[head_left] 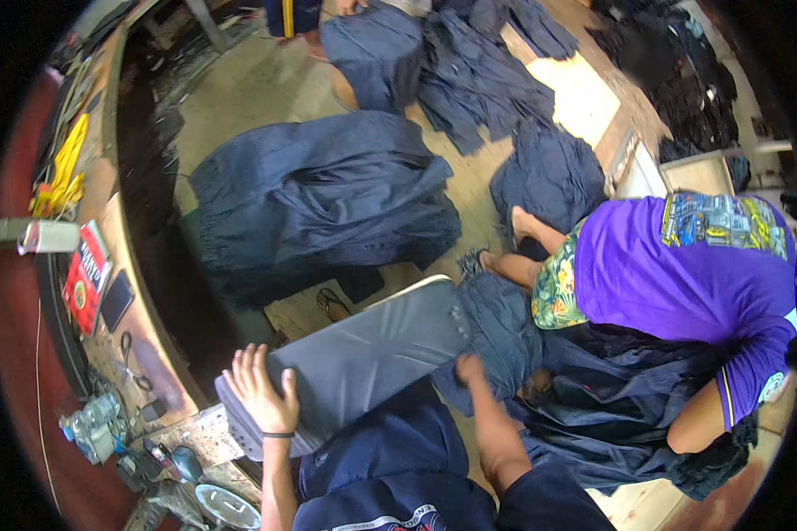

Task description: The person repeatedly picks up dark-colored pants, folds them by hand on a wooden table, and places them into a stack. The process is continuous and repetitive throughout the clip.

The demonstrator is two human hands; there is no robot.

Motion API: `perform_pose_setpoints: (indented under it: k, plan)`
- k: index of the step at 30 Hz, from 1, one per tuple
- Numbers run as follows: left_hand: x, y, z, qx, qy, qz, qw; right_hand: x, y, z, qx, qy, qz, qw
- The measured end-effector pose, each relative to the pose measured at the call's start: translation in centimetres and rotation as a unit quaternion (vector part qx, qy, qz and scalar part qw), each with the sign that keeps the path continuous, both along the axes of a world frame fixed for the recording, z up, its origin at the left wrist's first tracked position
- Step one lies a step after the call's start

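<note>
A long dark padded board with rounded ends lies slantwise in front of my body. My left hand rests on its left end, fingers spread and flat, a thin dark band round the wrist. Close to the board's right end, my right hand is closed, beside a dark grey piece of cloth. What its fingers hold, if anything, is hidden. Beyond the board, a large dark navy garment heap with gathered edges is draped over something low.
At right a person in a purple shirt bends over dark cloth. More dark garments lie farther off, near another person's legs. Along the left, a worn wooden table bears a phone, a red booklet and plastic bottles.
</note>
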State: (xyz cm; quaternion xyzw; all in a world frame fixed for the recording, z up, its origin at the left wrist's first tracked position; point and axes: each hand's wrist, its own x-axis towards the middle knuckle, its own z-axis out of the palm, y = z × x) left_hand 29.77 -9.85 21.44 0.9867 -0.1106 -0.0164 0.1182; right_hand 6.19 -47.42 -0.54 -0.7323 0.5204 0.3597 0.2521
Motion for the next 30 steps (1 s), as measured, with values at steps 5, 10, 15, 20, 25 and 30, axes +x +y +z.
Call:
perform_pose_setpoints:
  k: [5,10,15,20,25,30]
  plan:
    - [0.0,0.2,-1.0,0.026,-0.008,-0.018,0.999,-7.3,3.7,-4.9,0.044,0.038,-0.02,0.998]
    - [-0.7,0.8,-1.6,0.054,-0.034,-0.035,0.997,0.6,-5.6,-10.0,-0.19,-0.192,0.045,0.962]
    - [-4.3,-3.1,1.8,-0.05,-0.011,-0.075,0.996,2.8,-11.5,-10.3,-0.183,-0.074,0.059,0.979]
    - [-9.4,-22.1,3.4,-0.335,0.443,-0.371,0.744,-3.5,-6.6,1.0,-0.188,-0.222,-0.015,0.957]
    - [-10.4,-34.6,-4.2,0.146,0.499,-0.343,0.782,-7.5,3.9,14.7,-0.076,-0.31,0.046,0.947]
    - [-11.3,-26.4,-6.5,0.115,0.479,-0.361,0.792,-6.2,2.1,19.3,0.261,-0.202,-0.003,0.944]
